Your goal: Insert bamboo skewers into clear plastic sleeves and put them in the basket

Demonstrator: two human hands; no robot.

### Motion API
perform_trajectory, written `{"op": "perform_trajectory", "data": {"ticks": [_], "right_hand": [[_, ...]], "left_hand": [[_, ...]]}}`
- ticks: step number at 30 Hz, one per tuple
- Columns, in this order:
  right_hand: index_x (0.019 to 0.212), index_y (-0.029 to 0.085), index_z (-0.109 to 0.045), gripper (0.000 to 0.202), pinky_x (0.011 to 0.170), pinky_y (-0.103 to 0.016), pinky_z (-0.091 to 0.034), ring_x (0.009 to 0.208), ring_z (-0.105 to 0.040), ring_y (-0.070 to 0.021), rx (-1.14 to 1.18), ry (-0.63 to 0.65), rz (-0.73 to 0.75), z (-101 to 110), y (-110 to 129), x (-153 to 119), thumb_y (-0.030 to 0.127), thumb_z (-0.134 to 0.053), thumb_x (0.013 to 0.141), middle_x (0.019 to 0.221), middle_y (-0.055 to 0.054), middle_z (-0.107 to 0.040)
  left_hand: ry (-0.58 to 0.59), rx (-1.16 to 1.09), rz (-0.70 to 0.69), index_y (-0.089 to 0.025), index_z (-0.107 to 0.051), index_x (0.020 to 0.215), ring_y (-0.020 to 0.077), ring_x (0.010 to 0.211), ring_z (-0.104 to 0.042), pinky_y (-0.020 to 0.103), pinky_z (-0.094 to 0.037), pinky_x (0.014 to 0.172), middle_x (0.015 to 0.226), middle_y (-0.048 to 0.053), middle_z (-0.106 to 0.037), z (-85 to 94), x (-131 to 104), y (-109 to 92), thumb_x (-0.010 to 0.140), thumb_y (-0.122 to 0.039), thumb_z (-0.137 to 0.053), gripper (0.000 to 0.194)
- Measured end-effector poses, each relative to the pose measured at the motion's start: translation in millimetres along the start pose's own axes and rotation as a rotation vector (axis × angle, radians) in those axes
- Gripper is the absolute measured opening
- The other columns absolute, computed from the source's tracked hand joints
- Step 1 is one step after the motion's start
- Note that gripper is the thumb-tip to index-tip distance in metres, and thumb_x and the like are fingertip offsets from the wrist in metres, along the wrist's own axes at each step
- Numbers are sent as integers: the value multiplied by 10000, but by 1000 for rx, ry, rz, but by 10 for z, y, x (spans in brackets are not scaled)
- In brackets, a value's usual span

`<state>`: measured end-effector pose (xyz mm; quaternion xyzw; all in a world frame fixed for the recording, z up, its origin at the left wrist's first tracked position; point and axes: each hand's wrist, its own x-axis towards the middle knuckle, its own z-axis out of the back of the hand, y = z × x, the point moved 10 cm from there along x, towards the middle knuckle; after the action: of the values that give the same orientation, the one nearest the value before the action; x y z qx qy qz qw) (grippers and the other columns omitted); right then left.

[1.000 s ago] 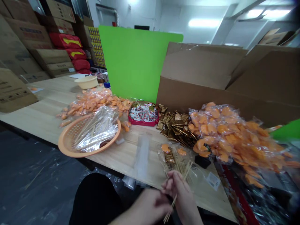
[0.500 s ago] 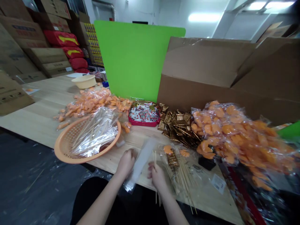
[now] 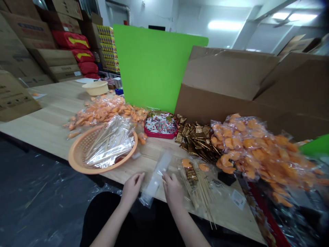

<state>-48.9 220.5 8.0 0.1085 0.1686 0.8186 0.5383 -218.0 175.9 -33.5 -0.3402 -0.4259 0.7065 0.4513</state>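
Clear plastic sleeves (image 3: 157,176) lie slantwise on the table between my hands, their lower end at the front edge. On their left, my left hand (image 3: 134,185) has its fingers pressed together; anything between them is too small to name. My right hand (image 3: 172,187) is closed at the right side of the sleeves, pinching thin wooden sticks, mostly hidden by the hand. Farther right lies a bundle of wooden sticks (image 3: 203,185), with a gold packet (image 3: 191,174) and orange pieces (image 3: 186,163) by its upper end.
An orange basket (image 3: 74,156) of wrapped sticks stands left. Behind are a red tray (image 3: 160,135) of sachets, gold packets (image 3: 196,137) and bagged orange pieces (image 3: 246,140). A green board (image 3: 154,68) and an open carton (image 3: 226,73) rise at the back.
My right hand has moved up to the edge of the sleeves, and its sticks have swung out of plain sight. My left hand has shifted slightly left and down. The view has shifted a little.
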Motion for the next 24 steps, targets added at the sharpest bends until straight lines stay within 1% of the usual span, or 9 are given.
{"op": "perform_trajectory", "data": {"ticks": [4, 6, 8, 11, 13, 15, 17, 19, 24], "right_hand": [[1156, 367, -579, 362, 556, -261, -398, 648, -563, -186, 41, 25, 314, 92, 416, -609, 262, -340, 905, 762, -46, -579], [1119, 364, -602, 327, 550, -258, -403, 646, -563, -185, 169, 75, 389, 60, 478, -873, 272, -406, 874, 767, -38, -593], [1105, 307, -605, 305, 555, -252, -417, 634, -553, -174, 409, 62, 268, 119, 287, -920, 307, -502, 818, 763, -30, -590], [1024, 206, -587, 344, 491, -227, -396, 533, -485, -129, 818, -65, -195, 237, -331, -740, 421, -574, 756, 632, 10, -518], [926, 175, -581, 391, 392, -199, -307, 433, -400, -87, 1039, 17, -386, 154, -494, -594, 499, -598, 709, 568, 37, -474], [829, 156, -577, 424, 349, -185, -224, 378, -334, -63, 1138, 147, -402, 85, -424, -445, 552, -598, 679, 515, 55, -441], [770, 151, -572, 418, 354, -188, -222, 373, -334, -63, 1118, 158, -348, 112, -339, -327, 558, -589, 679, 479, 62, -428], [755, 153, -581, 377, 396, -199, -281, 418, -398, -83, 1050, 72, -297, 194, -312, -225, 526, -579, 700, 495, 44, -474], [697, 160, -619, 213, 597, -242, -388, 650, -547, -152, 839, -48, -218, 262, -374, 214, 369, -587, 724, 671, -23, -618]], "left_hand": [[318, -560, 317, -122, -653, 920, 214, 746, -662, 347, -520, 690, 843, 117, -699, -453, -89, -87, 776, -501, -533, 423], [346, -837, 392, -123, -639, 882, 173, 770, -653, 284, -508, 718, 879, 107, -690, -597, -118, -225, 703, -413, -669, 343], [286, -893, 366, -129, -626, 859, 126, 736, -639, 225, -491, 707, 843, 76, -681, -607, -147, -327, 675, -359, -714, 308], [297, -877, 359, -134, -611, 880, 101, 677, -627, 205, -484, 669, 778, 39, -663, -686, -344, -429, 660, -334, -735, 322], [315, -829, 364, -137, -608, 864, 104, 661, -629, 216, -490, 663, 776, 30, -663, -745, -494, -477, 625, -309, -762, 332], [323, -763, 365, -131, -609, 827, 111, 637, -628, 226, -497, 646, 742, 28, -667, -783, -594, -506, 578, -281, -793, 344], [289, -740, 386, -129, -614, 827, 112, 617, -627, 222, -501, 634, 704, 23, -667, -757, -626, -479, 561, -260, -805, 352], [213, -803, 430, -132, -621, 865, 109, 633, -635, 214, -506, 650, 736, 33, -677, -648, -611, -391, 616, -282, -774, 328], [16, -916, 471, -144, -623, 975, 141, 782, -665, 217, -525, 699, 972, 97, -688, -175, -565, -128, 736, -260, -684, 272]]}}
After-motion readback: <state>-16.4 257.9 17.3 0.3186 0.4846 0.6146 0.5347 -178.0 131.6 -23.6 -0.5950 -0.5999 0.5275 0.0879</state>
